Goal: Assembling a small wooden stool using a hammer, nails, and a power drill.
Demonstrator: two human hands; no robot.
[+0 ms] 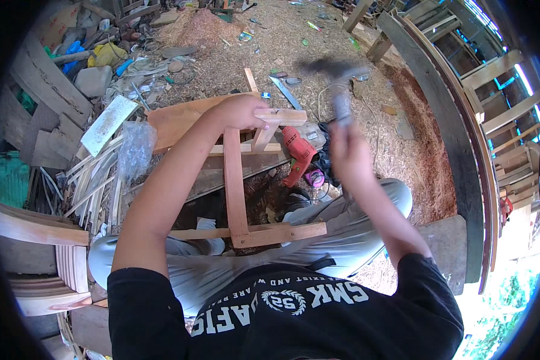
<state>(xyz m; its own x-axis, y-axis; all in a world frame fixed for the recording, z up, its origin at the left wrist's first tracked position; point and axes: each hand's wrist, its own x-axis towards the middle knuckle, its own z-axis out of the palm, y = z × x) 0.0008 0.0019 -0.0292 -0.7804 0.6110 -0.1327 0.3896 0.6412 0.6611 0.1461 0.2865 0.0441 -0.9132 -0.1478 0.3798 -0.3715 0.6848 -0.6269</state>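
Note:
A wooden frame [236, 186] of joined slats stands between my legs, its near crosspiece [279, 234] close to my body. My left hand [240, 113] is closed around the frame's far end, beside a short wooden crosspiece [288, 116]. Up to the right, my right hand [351, 157] grips a hammer [342, 108]. The hammer's dark head [333, 68] is smeared by motion and hangs in the air, apart from the frame. Just right of the frame, a red power drill [299, 153] lies near my foot.
Behind the frame lies a wide wooden board [189, 117]. Thin wood strips [93, 186] and a clear plastic bag [136, 150] are at left. Sawdust and shavings cover the ground [270, 48]. A long timber structure [456, 138] runs along the right. A metal blade [286, 93] lies farther off.

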